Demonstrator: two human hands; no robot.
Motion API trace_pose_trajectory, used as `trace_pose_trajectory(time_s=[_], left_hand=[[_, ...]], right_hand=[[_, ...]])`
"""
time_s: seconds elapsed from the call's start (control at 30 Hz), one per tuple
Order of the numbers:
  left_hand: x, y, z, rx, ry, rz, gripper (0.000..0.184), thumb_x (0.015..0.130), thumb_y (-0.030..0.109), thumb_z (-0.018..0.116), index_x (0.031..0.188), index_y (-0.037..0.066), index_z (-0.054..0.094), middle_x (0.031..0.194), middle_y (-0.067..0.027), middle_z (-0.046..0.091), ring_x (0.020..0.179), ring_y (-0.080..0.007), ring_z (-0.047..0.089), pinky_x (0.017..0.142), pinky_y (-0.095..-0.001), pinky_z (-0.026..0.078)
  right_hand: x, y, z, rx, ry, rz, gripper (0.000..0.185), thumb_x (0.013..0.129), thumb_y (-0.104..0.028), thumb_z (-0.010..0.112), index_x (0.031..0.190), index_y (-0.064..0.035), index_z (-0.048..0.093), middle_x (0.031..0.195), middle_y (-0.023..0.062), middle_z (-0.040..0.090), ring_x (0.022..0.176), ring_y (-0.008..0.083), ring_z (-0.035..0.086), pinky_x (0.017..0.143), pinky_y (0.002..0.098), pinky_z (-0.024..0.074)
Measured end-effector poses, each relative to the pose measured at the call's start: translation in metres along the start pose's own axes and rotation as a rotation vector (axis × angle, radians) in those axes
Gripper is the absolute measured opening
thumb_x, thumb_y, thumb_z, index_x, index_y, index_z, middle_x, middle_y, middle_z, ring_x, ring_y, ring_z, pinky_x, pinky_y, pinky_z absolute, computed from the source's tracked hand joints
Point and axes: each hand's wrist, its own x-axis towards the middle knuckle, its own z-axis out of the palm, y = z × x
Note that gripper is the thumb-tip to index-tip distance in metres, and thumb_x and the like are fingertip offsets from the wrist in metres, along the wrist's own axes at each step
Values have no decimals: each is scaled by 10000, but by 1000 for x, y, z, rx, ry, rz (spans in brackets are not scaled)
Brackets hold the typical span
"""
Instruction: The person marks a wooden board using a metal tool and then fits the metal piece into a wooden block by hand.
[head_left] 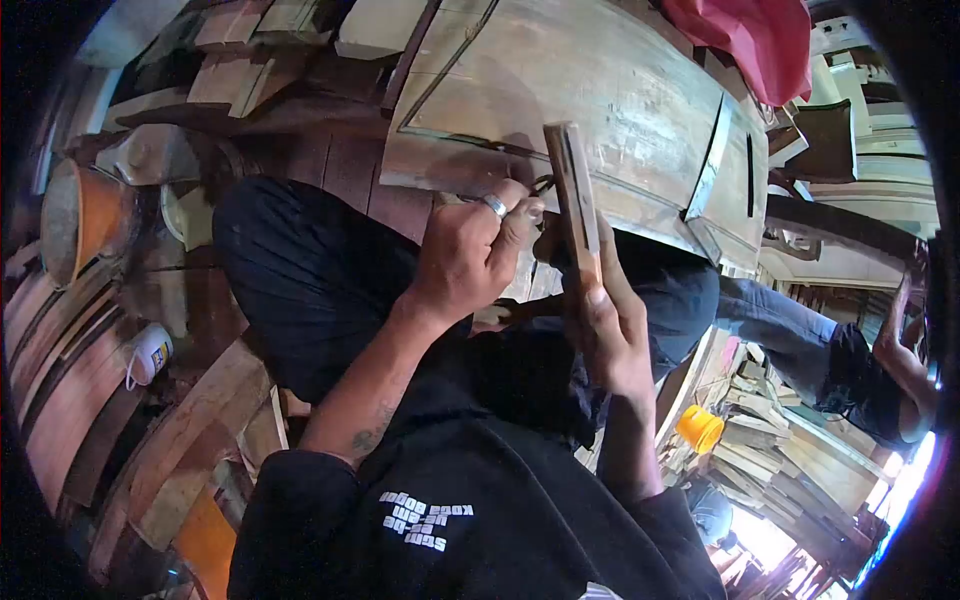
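My right hand (pixel 612 335) is closed around a narrow wooden piece (pixel 572 185), held upright over my lap. A dark groove and a pale strip run along its side. Close by on the left, my left hand (pixel 468 245), with a ring on one finger, is curled into a pinch. A small dark tip shows beside its fingertips, near the wooden piece; what the hand grips is mostly hidden. Just beyond both hands lies a wide wooden panel (pixel 590 75), with dark strips along parts of its surface.
Red cloth (pixel 750 45) hangs over the panel's far right. Left are an orange-lined bucket (pixel 95 225), a small white tub (pixel 150 355) and stacked boards (pixel 75 420). At right, another person's leg (pixel 775 325) and arm appear near a yellow container (pixel 700 428) and scattered wood.
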Motion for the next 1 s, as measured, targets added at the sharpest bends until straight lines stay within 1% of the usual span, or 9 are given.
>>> trace_pose_trajectory(time_s=[0.1,0.23,0.63,0.7,0.77,0.83,0.87,0.97,1.0], left_hand=[[1,0,-3,16,0,-9,266,1094,215,569,914,25,614,632,-141,541,530,-302,575,521,-403,419],[1,-2,2,-4,20,40,246,1090,214,575,944,25,637,645,-140,562,539,-299,600,525,-394,435],[-9,-14,1,-103,53,69,223,889,35,652,1100,-34,675,697,-222,646,647,-431,669,560,-473,474],[-5,-15,-3,-27,-20,19,246,1046,180,616,1058,-61,659,772,-161,687,639,-243,650,603,-372,491],[-2,-7,-4,25,-47,-22,243,1066,186,585,1049,-42,666,732,-170,658,611,-208,624,582,-366,472],[-2,-3,-4,-41,-36,-77,247,1081,194,563,1028,-23,668,673,-181,604,570,-234,615,557,-380,443],[-4,-5,-1,-40,-31,-77,247,1081,194,563,1028,-23,668,673,-181,604,570,-234,615,557,-380,443],[-8,-11,6,-86,13,31,254,1081,213,568,1011,-9,668,634,-180,575,557,-290,617,547,-404,431],[-9,-8,4,-90,-41,28,250,1075,216,576,1005,-6,667,649,-182,591,568,-323,624,549,-412,438]], right_hand=[[1,1,3,14,8,29,736,1092,-319,482,1631,98,204,1618,266,421,1484,305,423,1211,397,306],[-9,0,5,20,-8,11,742,1093,-330,480,1634,94,200,1613,264,425,1470,305,440,1199,396,324],[-7,-5,12,67,-54,106,761,1094,-364,474,1641,83,189,1598,260,438,1426,306,490,1163,394,377],[-6,-7,11,103,-48,124,764,1095,-369,473,1642,81,187,1595,259,440,1419,306,498,1158,394,386],[-5,1,7,140,18,18,802,1092,-392,518,1670,28,152,1307,106,575,868,95,498,739,249,430],[-11,14,7,186,165,65,811,1097,-389,529,1670,35,141,1368,137,565,1032,161,563,931,310,478],[-6,17,3,-18,120,-162,793,1099,-376,529,1660,47,162,1445,215,546,1227,273,584,1091,393,442],[0,29,1,-414,103,-295,789,1092,-380,539,1649,56,189,1499,283,512,1327,359,568,1128,439,424],[1,30,3,-384,127,-252,772,1089,-377,536,1630,74,221,1560,343,437,1454,439,465,1185,465,371]])
